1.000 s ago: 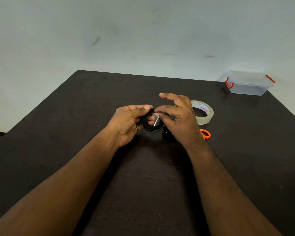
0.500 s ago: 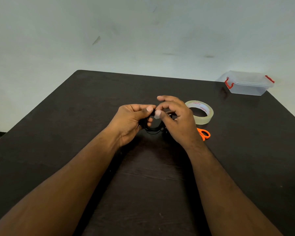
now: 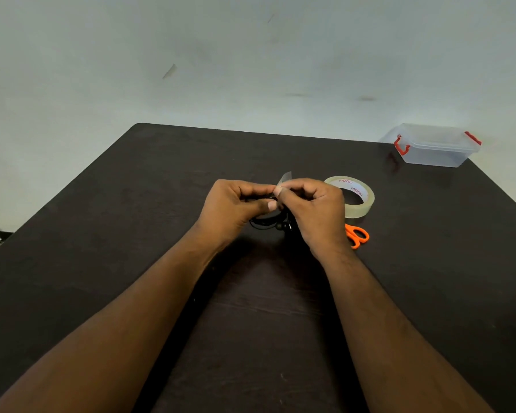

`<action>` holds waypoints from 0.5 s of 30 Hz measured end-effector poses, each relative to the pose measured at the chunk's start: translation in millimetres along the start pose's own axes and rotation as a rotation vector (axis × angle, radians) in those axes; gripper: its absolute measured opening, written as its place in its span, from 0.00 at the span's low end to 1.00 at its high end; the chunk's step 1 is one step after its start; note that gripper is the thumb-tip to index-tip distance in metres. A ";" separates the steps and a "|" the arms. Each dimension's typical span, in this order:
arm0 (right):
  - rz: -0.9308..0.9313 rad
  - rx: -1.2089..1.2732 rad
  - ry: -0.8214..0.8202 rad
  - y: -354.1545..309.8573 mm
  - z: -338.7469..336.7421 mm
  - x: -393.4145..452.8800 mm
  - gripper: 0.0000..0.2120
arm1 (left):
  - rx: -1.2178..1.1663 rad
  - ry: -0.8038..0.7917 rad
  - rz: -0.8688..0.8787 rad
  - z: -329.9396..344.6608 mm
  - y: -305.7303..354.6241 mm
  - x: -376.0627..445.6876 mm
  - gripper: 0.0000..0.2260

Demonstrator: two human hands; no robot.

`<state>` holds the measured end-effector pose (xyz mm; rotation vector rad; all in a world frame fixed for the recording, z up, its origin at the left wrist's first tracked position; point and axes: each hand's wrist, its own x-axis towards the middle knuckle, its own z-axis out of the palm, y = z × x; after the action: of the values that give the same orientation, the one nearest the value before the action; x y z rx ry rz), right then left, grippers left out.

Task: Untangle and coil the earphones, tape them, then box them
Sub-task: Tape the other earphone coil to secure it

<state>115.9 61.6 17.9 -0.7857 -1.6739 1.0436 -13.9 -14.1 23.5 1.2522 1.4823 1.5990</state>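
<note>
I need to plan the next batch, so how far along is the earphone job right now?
Done: the black earphones look coiled. In hand: the left hand holds the coil while the right hand pinches a cut tape piece against it; the wrap looks unfinished. Left: boxing them; the clear box sits at the far right corner, apparently lidded.

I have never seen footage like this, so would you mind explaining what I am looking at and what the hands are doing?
There is no machine here: a camera worn on a person's head looks down at their two bare hands over a dark table. The left hand holds a coil of black earphones, and the right hand pinches a short strip of clear tape at the coil. On the table lie a tape roll, orange scissors and a closed clear box with red clips.
</note>
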 end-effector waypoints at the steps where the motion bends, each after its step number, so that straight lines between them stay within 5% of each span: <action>1: 0.002 0.004 -0.002 -0.6 0.0 0.5 0.04 | 0.007 0.020 0.017 2.2 0.4 -0.9 0.14; 15: 0.002 0.033 0.003 0.4 1.1 1.3 0.03 | 0.184 0.260 0.132 16.5 -8.1 -4.9 0.07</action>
<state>114.5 62.6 17.9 -0.7674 -1.6499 1.0678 1.8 -10.7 13.2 1.3048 1.7725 1.8007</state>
